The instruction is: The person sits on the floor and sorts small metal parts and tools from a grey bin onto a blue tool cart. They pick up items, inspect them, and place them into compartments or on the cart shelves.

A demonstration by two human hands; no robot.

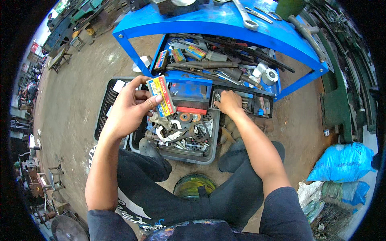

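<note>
Pinched between the thumb and fingers of my left hand (129, 105) is a small flat tap set box (161, 96), yellow, red and blue. It is held up above a dark crate (208, 158) full of tools and grinding discs. My right hand (229, 102) reaches into a narrow black tray (251, 113) holding small metal pieces. Its fingers are curled down at the tray's left part; their tips and whatever they grip are hidden. A blue metal box (189, 89) stands between the two hands, with a red bar (191, 110) just in front of it.
The blue workbench (161, 22) stands ahead, a large wrench (244, 15) on top. Its lower shelf holds metal rods, a white roll (269, 76) and more small coloured boxes (196, 51). Blue sacks (341, 162) lie on the right; a green bucket-like thing (194, 184) sits between my legs.
</note>
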